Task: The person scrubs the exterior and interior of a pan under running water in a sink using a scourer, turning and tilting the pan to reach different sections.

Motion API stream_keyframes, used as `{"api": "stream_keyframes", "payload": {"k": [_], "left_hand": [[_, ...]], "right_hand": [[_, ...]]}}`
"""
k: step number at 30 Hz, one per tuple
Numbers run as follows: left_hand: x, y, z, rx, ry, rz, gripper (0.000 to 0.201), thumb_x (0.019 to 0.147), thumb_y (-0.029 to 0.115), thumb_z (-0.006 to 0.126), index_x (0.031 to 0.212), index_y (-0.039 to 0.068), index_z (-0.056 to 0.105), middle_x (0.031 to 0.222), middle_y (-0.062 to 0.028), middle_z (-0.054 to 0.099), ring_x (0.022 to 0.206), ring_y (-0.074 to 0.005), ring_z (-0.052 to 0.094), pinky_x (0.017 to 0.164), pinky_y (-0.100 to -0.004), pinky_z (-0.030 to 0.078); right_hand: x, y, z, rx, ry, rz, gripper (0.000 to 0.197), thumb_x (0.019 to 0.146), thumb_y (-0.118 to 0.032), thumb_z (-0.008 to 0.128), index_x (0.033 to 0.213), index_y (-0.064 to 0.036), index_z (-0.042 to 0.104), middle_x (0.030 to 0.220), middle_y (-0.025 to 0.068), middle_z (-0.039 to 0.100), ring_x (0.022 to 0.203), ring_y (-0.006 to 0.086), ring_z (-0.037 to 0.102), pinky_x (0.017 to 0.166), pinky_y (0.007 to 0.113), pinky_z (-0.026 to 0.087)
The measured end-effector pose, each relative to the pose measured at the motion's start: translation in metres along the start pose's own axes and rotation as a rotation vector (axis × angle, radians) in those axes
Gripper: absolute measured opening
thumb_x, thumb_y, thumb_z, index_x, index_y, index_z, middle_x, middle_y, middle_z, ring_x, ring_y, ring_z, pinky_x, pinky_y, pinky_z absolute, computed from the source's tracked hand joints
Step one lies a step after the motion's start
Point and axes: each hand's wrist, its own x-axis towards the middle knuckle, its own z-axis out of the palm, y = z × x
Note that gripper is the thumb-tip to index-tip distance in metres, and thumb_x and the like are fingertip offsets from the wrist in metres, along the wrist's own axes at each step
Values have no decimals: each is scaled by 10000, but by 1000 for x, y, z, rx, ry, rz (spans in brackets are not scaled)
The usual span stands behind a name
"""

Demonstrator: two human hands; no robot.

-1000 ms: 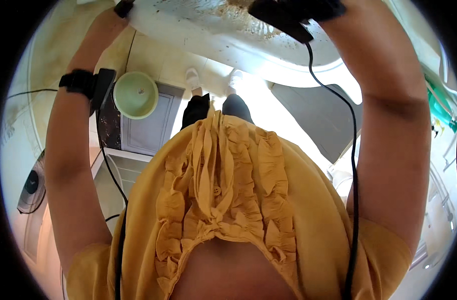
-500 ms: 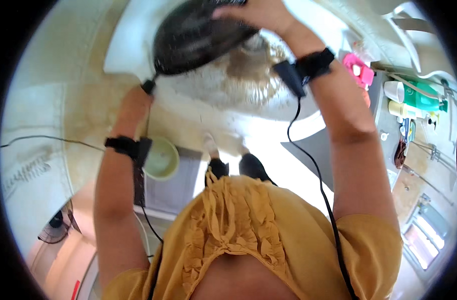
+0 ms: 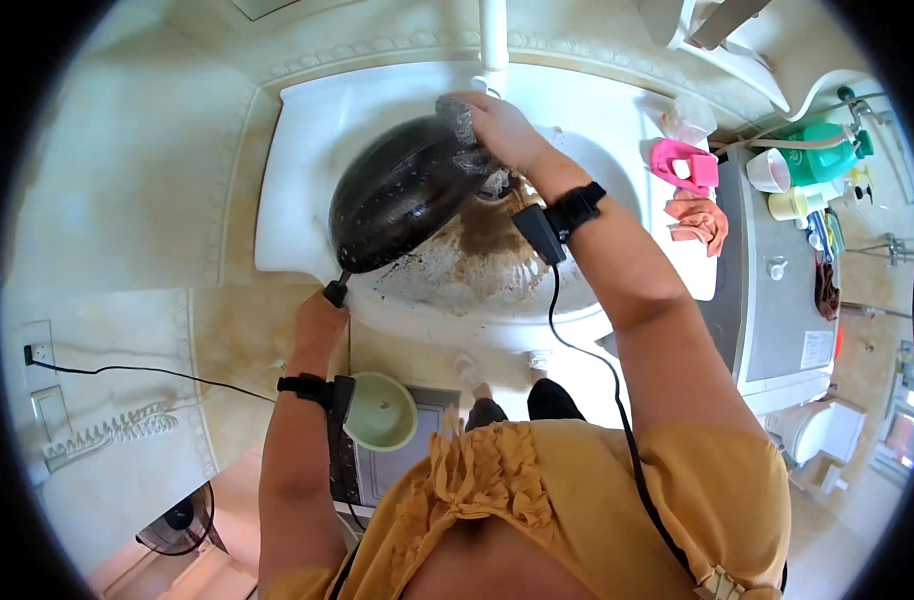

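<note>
The pan (image 3: 402, 200) is gripped by its handle in the left hand (image 3: 320, 318) and is best held steady over the sink (image 3: 297, 150) while the scourer (image 3: 457, 125), clutched in the right hand (image 3: 502, 130), is rubbed firmly.

Person, seen from above. Garment: mustard-yellow top with short sleeves and a band of gathered ruffles running down the front centre. Forearms bare. Left hand (image 3: 319, 318): black strap around the wrist, carrying a small black box-shaped unit on its inner side. Right hand (image 3: 502, 128): matching black wrist strap with a black rectangular unit fixed to it. Cabling: a thin black cable leaves the right wrist unit and runs along the right arm to the shoulder. Legs: dark trousers; light-coloured footwear below.
</note>
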Motion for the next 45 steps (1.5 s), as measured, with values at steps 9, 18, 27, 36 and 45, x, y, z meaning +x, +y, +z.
{"api": "stream_keyframes", "payload": {"k": [9, 18, 27, 36, 45], "left_hand": [[5, -23, 7, 61, 42, 79, 310, 806, 192, 679, 1069, 29, 680, 1000, -240, 706, 960, -427, 664, 835, -504, 536], [7, -27, 3, 43, 34, 86, 344, 798, 193, 677, 1103, 34, 685, 1000, -242, 702, 942, -432, 656, 809, -510, 537], [22, -37, -6, 196, 54, 132, 335, 808, 201, 677, 1109, 55, 685, 1007, -231, 703, 953, -435, 654, 830, -503, 532], [15, -19, -13, 112, 32, 98, 298, 816, 227, 685, 1061, 57, 693, 1007, -220, 704, 973, -421, 653, 843, -505, 528], [20, -12, -14, 166, 54, 149, 312, 833, 222, 670, 1105, 70, 677, 995, -199, 711, 957, -413, 659, 831, -505, 536]], "right_hand": [[-76, -50, 33, -492, -14, -555, 412, 901, -371, 676, 1173, -61, 690, 1173, 166, 681, 1099, 354, 621, 978, 409, 481], [-62, 23, -2, -3, 45, 73, 432, 1027, -313, 487, 1329, -22, 590, 1297, 153, 622, 1233, 261, 553, 1099, 356, 387], [-79, -2, -1, 28, 8, 7, 378, 937, -235, 646, 1276, -67, 644, 1374, 115, 590, 1292, 251, 527, 1109, 391, 392], [-64, -14, 2, -112, -89, -28, 385, 951, -326, 645, 1234, -66, 677, 1264, 152, 651, 1193, 288, 587, 1050, 388, 441], [-55, 19, -21, 21, -108, 15, 376, 1031, -243, 477, 1294, -19, 626, 1284, 115, 642, 1219, 224, 571, 1087, 346, 415]]}}
